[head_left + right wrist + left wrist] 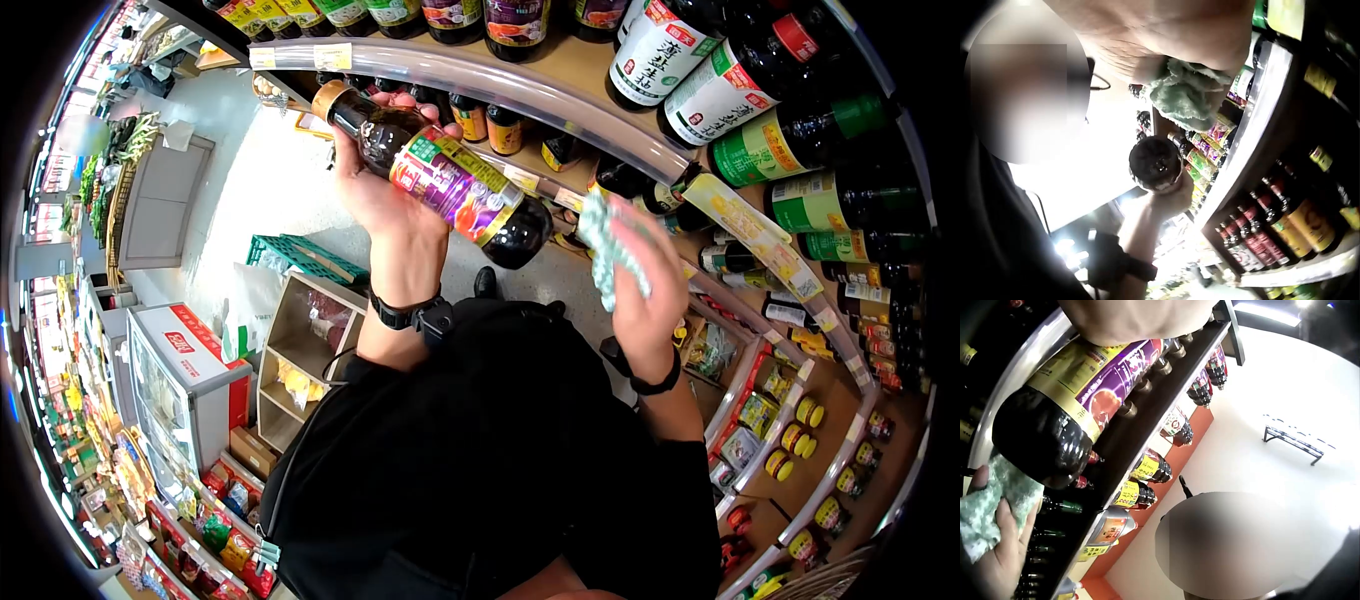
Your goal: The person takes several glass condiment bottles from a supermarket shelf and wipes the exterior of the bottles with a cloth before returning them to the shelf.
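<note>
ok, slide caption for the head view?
Left hand holds a purple-labelled bottle; right hand holds a pale green cloth, beside stocked shelves.

Bottle left of cloth

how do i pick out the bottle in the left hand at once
Start at the bottle shelves, beside the person in black. Look at the left hand, which grips a dark bottle with a purple, yellow and green label. Its neighbours sit on the shelves; this one alone is held, tilted, off them.
</note>
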A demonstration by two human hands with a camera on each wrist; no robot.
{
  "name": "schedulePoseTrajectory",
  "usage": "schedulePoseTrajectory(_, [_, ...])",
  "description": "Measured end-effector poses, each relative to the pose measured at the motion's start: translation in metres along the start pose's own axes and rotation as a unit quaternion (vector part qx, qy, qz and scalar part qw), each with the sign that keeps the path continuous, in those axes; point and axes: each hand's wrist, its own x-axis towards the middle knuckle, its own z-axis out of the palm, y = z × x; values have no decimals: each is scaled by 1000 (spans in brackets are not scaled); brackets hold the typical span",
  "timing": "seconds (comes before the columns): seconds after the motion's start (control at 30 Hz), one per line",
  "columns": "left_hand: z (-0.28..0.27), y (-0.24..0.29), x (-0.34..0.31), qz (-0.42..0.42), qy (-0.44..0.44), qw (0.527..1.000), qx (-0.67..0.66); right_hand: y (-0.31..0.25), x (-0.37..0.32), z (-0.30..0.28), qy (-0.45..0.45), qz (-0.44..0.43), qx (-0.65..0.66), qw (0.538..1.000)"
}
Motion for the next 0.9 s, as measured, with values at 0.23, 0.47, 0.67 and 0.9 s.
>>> schedulePoseTrajectory(0.23, [10,-7,-2,-73,-106,986,-110,-3,-1,42,-183,183,202,945])
schedulePoseTrajectory(0.47, [25,-7,1,29,-198,979,20,3,-13,30,-247,334,291,862])
schedulePoseTrajectory(0.67, [32,-18,-1,134,-300,933,149,40,-8,19,-148,328,297,884])
schedulePoseTrajectory(0.9, [44,-32,-3,134,-261,940,171,34,-19,25,-135,302,335,882])
